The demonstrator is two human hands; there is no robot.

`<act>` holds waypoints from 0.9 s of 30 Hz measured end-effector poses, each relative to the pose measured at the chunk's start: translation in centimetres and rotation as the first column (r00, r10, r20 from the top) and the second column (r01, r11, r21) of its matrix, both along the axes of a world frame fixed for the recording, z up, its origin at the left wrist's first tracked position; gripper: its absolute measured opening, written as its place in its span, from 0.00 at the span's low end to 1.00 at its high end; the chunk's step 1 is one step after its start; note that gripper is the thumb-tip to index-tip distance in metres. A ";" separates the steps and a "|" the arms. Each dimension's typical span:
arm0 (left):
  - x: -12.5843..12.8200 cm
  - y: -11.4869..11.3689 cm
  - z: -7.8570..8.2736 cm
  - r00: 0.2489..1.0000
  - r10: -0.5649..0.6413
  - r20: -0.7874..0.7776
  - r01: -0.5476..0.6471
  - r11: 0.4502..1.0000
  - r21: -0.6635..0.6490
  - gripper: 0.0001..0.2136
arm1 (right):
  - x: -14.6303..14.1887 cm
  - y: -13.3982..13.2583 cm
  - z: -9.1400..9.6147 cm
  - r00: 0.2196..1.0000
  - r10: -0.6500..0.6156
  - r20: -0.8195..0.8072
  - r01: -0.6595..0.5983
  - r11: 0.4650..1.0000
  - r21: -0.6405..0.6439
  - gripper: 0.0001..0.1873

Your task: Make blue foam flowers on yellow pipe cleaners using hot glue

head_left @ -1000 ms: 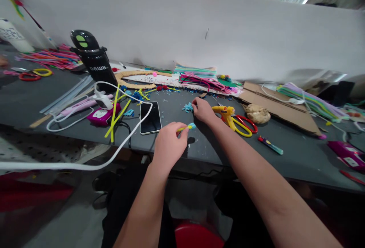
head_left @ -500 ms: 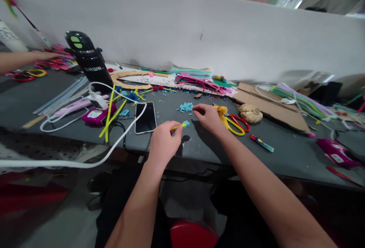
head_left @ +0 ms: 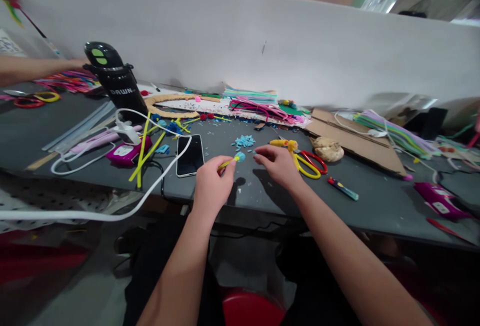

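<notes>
My left hand (head_left: 215, 178) is closed around a thin yellow stick (head_left: 224, 165) with a light-blue tuft (head_left: 240, 157) at its tip, raised a little above the table. To its right, my right hand (head_left: 275, 162) has thumb and fingertips nearly together on a tiny blue piece (head_left: 254, 153), a short way from the tuft. Just beyond both hands lies a loose pile of small light-blue pieces (head_left: 243, 141). Beside my right hand are scissors with yellow handles (head_left: 309, 168) and a yellow-handled tool (head_left: 279, 142).
A phone (head_left: 190, 156), yellow strips (head_left: 142, 153) and a black bottle (head_left: 120, 86) are on the left. A white cable (head_left: 150, 196) loops across the front. On the right lie red-handled scissors (head_left: 317, 160), a glue-like tube (head_left: 343, 189) and cardboard (head_left: 356, 141). Another person's arm (head_left: 37, 68) reaches in at far left.
My right hand has drawn back from the blue pile, nearer to me, its fingers stretching toward the tuft. My left hand has tilted the stick slightly. The other person's arm has moved farther right.
</notes>
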State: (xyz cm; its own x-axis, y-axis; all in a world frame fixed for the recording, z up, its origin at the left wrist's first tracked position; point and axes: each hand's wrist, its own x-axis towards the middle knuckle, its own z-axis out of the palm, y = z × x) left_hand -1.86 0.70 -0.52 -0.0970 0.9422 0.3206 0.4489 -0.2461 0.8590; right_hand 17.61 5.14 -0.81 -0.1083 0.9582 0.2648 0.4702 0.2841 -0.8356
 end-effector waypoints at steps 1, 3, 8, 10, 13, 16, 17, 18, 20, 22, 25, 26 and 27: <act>0.2 -0.1 0.1 0.998 -0.007 0.066 0.009 1.000 -0.021 0.12 | 0.2 -1.2 0.2 0.999 0.020 -0.043 -0.022 0.999 -0.036 0.08; 0.9 -0.2 0.1 0.978 -0.039 0.206 0.054 0.996 -0.071 0.14 | 0.3 -3.2 0.7 0.995 0.056 -0.078 -0.063 0.995 -0.083 0.09; 2.9 -0.5 -0.2 0.924 -0.150 0.352 0.194 0.977 -0.092 0.15 | 0.1 -5.7 1.2 0.983 0.031 -0.183 -0.053 0.992 -0.112 0.11; 3.5 -0.7 -0.1 0.919 -0.159 0.361 0.206 0.974 -0.096 0.15 | 0.1 -6.0 1.3 0.975 0.023 -0.222 -0.050 0.992 -0.118 0.11; 4.0 -0.9 0.0 0.917 -0.166 0.363 0.212 0.973 -0.091 0.14 | 0.3 -6.0 1.2 0.965 0.063 -0.254 -0.099 0.987 -0.129 0.09; 4.0 -0.9 0.1 0.925 -0.164 0.344 0.207 0.974 -0.090 0.14 | 0.4 -6.0 1.0 0.953 0.072 -0.293 -0.121 0.981 -0.152 0.10; 4.0 -0.9 0.0 0.929 -0.163 0.331 0.203 0.975 -0.088 0.14 | 0.4 -6.0 1.0 0.949 0.064 -0.309 -0.119 0.980 -0.161 0.10; 3.9 -0.9 0.0 0.934 -0.165 0.316 0.201 0.976 -0.082 0.14 | 0.4 -6.0 0.9 0.944 0.057 -0.324 -0.117 0.979 -0.169 0.11; 3.9 -0.9 -0.1 0.943 -0.178 0.281 0.204 0.977 -0.065 0.14 | 0.4 -6.1 0.8 0.936 0.045 -0.350 -0.115 0.977 -0.181 0.13; 4.0 -1.0 -0.2 0.950 -0.193 0.247 0.210 0.976 -0.048 0.13 | 0.5 -6.1 0.8 0.933 0.037 -0.359 -0.111 0.976 -0.188 0.14; 4.3 -1.1 -0.1 0.952 -0.213 0.219 0.226 0.973 -0.039 0.13 | 0.7 -6.1 0.9 0.944 0.044 -0.326 -0.109 0.977 -0.183 0.15; 4.3 -1.1 -0.1 0.952 -0.217 0.216 0.231 0.972 -0.040 0.13 | 0.8 -6.2 0.8 0.948 0.052 -0.315 -0.113 0.978 -0.178 0.15; 4.4 -1.1 -0.1 0.952 -0.219 0.215 0.234 0.971 -0.043 0.13 | 0.8 -6.2 0.8 0.949 0.058 -0.311 -0.117 0.978 -0.173 0.15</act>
State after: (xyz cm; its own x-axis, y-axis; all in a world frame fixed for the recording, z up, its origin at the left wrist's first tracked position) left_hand 2.55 -0.43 -0.57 0.0638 0.9657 0.2518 0.1984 -0.2595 0.9451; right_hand 18.44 -1.04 0.00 -0.1366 0.9838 0.1158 0.1670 0.1381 -0.9762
